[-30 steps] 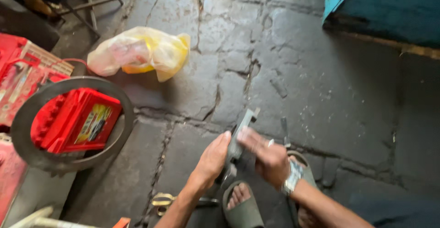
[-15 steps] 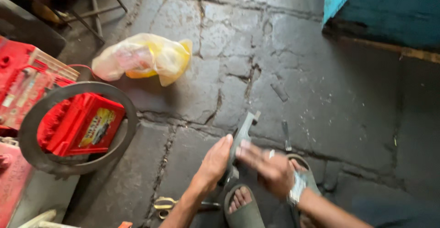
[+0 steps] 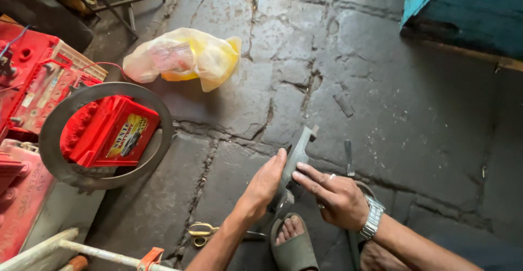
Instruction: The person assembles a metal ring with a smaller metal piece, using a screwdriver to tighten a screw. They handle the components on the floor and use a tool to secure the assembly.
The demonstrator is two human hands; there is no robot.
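A flat grey metal part (image 3: 298, 152) with a notched far end stands on edge on the stone floor, near my sandalled foot (image 3: 291, 239). My left hand (image 3: 265, 185) grips its left side, thumb along the edge. My right hand (image 3: 336, 196), with a ring and a metal wristwatch (image 3: 373, 218), rests its fingertips on the part's right face. A thin dark strip (image 3: 348, 157) lies on the floor just right of the part.
A grey metal ring (image 3: 103, 134) rests over a red battery (image 3: 109, 132) at left, beside more red battery cases (image 3: 32, 80). A yellow plastic bag (image 3: 182, 58) lies further out. Yellow-handled scissors (image 3: 202, 232) lie by my left forearm. A blue box (image 3: 463, 9) stands at top right.
Both hands and the metal part have stayed together; my view has shifted slightly, so they sit a little further right. My right fingers have spread along the part.
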